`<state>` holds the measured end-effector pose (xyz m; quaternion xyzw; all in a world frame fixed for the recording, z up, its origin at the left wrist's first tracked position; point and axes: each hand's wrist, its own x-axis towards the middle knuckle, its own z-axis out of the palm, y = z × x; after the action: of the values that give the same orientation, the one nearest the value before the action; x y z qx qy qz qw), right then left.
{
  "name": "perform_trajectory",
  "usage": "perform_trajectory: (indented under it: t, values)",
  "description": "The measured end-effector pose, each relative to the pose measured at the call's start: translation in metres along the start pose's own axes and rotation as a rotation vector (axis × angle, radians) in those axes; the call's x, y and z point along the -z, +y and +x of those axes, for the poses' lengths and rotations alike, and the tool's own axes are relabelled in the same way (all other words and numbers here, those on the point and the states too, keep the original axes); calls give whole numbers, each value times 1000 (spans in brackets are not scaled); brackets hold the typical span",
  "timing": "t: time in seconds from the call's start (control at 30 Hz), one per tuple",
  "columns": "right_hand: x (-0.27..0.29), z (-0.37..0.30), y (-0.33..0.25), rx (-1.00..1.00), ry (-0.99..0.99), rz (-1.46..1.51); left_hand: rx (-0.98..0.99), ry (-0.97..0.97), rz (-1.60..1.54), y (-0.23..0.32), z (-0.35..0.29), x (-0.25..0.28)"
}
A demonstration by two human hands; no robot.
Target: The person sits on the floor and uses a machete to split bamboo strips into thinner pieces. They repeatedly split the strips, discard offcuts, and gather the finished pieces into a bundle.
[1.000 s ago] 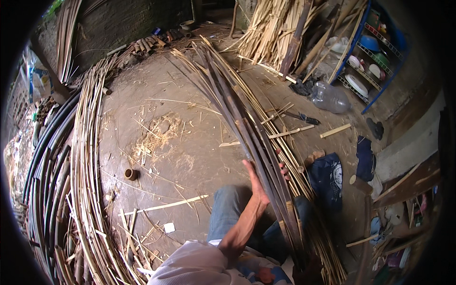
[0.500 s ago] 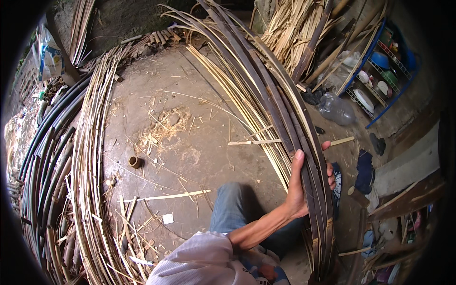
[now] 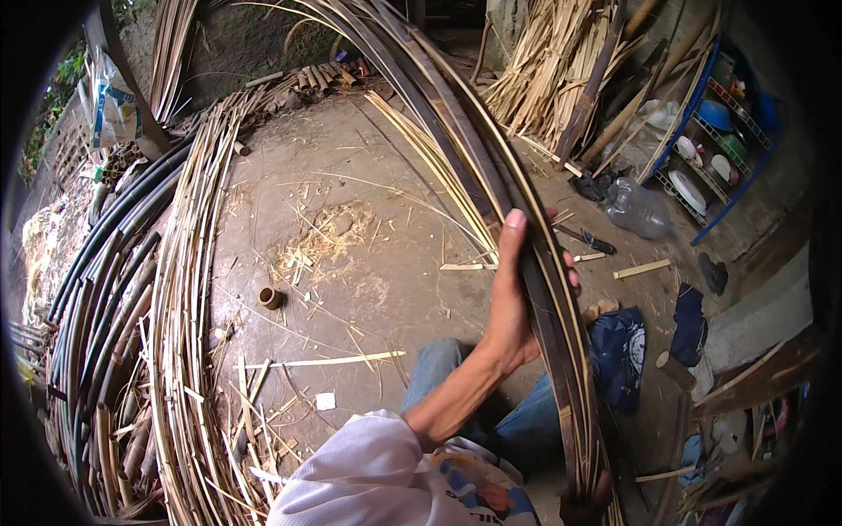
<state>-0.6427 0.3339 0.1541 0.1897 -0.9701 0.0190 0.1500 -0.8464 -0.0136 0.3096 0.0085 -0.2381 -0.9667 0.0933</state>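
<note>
Bundle of dark strips [image 3: 550, 337]: arcs from the top edge of the frame, left of centre, through the centre right to the lower edge, right of centre; pale edges show along several strips.
Left hand [image 3: 511, 311]: grips the bundle at mid-length, right of the frame's centre; wrist below, palm against the left flank and underside.
Left thumb [image 3: 513, 230]: extends upward along the bundle's left edge, tip pressed to the outer strip.
Left fingers [image 3: 572, 267]: pass beneath the strips; their tips emerge at the right edge, so the bundle lies between thumb and fingers.
Right hand [image 3: 586, 504]: sits in shadow at the lower edge, touching the bundle's near end; from where I stand, I cannot tell how far its fingers are closed.
Pale strips [image 3: 430, 167]: lie on the floor [image 3: 395, 320] left of the bundle, upper centre, partly hidden behind it.
Long pale bundle [image 3: 180, 289]: runs down the left side of the frame, beside dark tubes [image 3: 114, 237].
Cut tube section [image 3: 271, 298]: stands left of centre, well apart from both hands.
Dark blue cloth [image 3: 618, 359]: lies at the right, just beside the held strips.
Clear plastic bottle [image 3: 638, 209]: rests at upper right.
</note>
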Motion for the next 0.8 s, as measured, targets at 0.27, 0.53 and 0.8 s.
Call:
perform_trajectory:
  t: [0.27,0.53,0.8]
  values:
    - [-47,53,-24,-324,-742,1146,6,464,329,23,31,102]
    - [-194,72,-22,-554,-1521,1365,129,949,519,-18,49,357]
    - [-205,70,-20,-708,-1520,1367,237,832,417,-64,-22,476]
